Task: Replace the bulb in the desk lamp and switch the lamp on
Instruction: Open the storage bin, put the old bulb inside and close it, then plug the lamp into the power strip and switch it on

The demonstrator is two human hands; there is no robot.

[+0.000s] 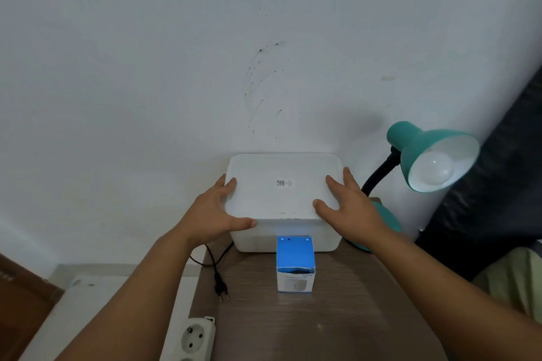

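A teal desk lamp (422, 149) stands at the right rear of the wooden table (337, 302), its shade tilted toward me with a white bulb (437, 170) inside, unlit. A blue-and-white bulb box (295, 264) stands upright at the table's middle. Behind it sits a white lidded plastic container (284, 184). My left hand (220, 214) holds the container's left edge, thumb on the front corner. On the lid's right side rests my right hand (346, 202), fingers spread. The lamp's black cord and plug (220, 287) lie unplugged on the table's left.
A white power strip (195, 337) lies at the table's front left edge. The white wall rises right behind the container. A dark fabric mass (498, 184) fills the right side beside the lamp. Floor and a white board lie to the left.
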